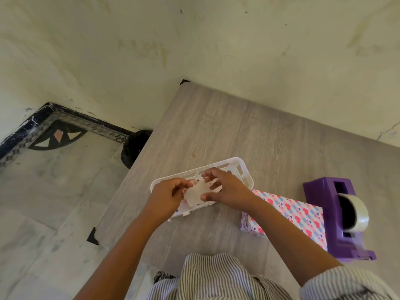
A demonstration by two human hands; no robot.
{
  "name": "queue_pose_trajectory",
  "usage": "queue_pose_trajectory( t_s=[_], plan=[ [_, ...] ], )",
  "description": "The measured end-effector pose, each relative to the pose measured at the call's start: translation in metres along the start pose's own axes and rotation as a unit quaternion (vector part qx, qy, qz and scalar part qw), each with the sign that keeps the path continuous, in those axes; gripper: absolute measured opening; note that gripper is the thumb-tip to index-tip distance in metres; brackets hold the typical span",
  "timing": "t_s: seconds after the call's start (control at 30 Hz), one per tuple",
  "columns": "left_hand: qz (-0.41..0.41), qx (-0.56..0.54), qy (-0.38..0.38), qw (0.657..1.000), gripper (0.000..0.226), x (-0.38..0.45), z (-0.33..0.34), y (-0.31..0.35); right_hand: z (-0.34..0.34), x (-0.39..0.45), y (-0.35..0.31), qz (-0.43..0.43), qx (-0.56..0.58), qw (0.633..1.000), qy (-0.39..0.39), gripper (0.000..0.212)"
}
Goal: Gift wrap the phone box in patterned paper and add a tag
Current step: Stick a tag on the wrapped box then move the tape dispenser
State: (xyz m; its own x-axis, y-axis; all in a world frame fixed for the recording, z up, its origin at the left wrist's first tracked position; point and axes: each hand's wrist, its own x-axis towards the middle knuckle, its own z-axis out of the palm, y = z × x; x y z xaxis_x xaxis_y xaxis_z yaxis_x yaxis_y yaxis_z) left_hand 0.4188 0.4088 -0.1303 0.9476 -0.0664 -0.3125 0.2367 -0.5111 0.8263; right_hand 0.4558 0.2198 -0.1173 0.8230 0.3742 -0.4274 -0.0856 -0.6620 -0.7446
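Observation:
The phone box [303,215], wrapped in paper with pink and purple hearts, lies on the grey wooden table to the right of my arms. Above a white plastic basket [242,167] both hands hold a small white tag [197,192]. My left hand [166,197] pinches its left edge, and my right hand [227,187] pinches its right side between thumb and fingers. The tag's print is blurred and partly hidden by my fingers.
A purple tape dispenser [331,215] with a clear tape roll [357,215] stands right of the wrapped box. The table [238,131] meets the wall at the back; its left edge drops to a tiled floor. A black bag [134,148] sits by the table's left side.

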Motion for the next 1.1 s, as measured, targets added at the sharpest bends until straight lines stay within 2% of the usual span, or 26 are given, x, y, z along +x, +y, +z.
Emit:
queue_pose_trajectory(
  t_s=[0.07,0.13,0.2,0.3,0.37,0.43,0.5,0.63,0.77,0.87,0.97,1.1],
  plan=[
    [-0.007,-0.026,0.001,1.0,0.025,0.0,0.005,0.002,0.008,-0.001,-0.002,-0.006,-0.052,0.999,-0.016,0.075],
    [-0.007,-0.049,0.007,0.999,0.025,0.001,0.011,0.003,0.017,-0.002,-0.003,-0.035,-0.134,0.99,-0.002,0.082],
    [-0.015,-0.052,0.015,0.998,0.024,0.002,0.014,0.003,0.021,-0.003,-0.004,-0.052,-0.209,0.976,0.023,0.072],
    [-0.029,-0.042,0.023,0.998,0.024,0.004,0.014,0.0,0.018,-0.005,-0.005,-0.067,-0.251,0.965,0.038,0.044],
    [-0.027,-0.012,0.014,0.999,0.02,0.003,0.012,-0.002,0.015,-0.005,-0.006,-0.09,-0.241,0.965,0.05,0.023],
    [-0.01,0.06,0.011,0.998,0.016,0.003,0.011,-0.003,0.011,-0.004,-0.005,-0.099,-0.201,0.972,0.066,0.013],
    [0.002,0.101,0.031,0.994,0.014,0.002,0.01,-0.004,0.007,-0.003,-0.003,-0.085,-0.133,0.983,0.097,0.01],
    [0.02,0.101,0.098,0.99,0.008,-0.004,0.008,0.004,-0.007,-0.002,0.005,-0.027,-0.04,0.981,0.19,0.015],
    [-0.012,0.048,0.154,0.987,0.023,-0.009,0.01,0.013,-0.015,0.0,0.013,-0.003,-0.11,0.971,0.211,0.017],
    [-0.021,0.023,0.191,0.981,0.023,-0.007,0.011,0.013,-0.017,0.001,0.019,-0.024,-0.183,0.962,0.203,0.015],
    [-0.022,-0.025,0.176,0.984,0.018,-0.003,0.01,0.011,-0.015,0.003,0.019,-0.048,-0.224,0.958,0.169,0.014],
    [-0.012,-0.076,0.12,0.99,0.021,0.001,0.013,0.015,-0.008,-0.002,0.012,-0.097,-0.177,0.955,0.219,0.022]
  ],
)
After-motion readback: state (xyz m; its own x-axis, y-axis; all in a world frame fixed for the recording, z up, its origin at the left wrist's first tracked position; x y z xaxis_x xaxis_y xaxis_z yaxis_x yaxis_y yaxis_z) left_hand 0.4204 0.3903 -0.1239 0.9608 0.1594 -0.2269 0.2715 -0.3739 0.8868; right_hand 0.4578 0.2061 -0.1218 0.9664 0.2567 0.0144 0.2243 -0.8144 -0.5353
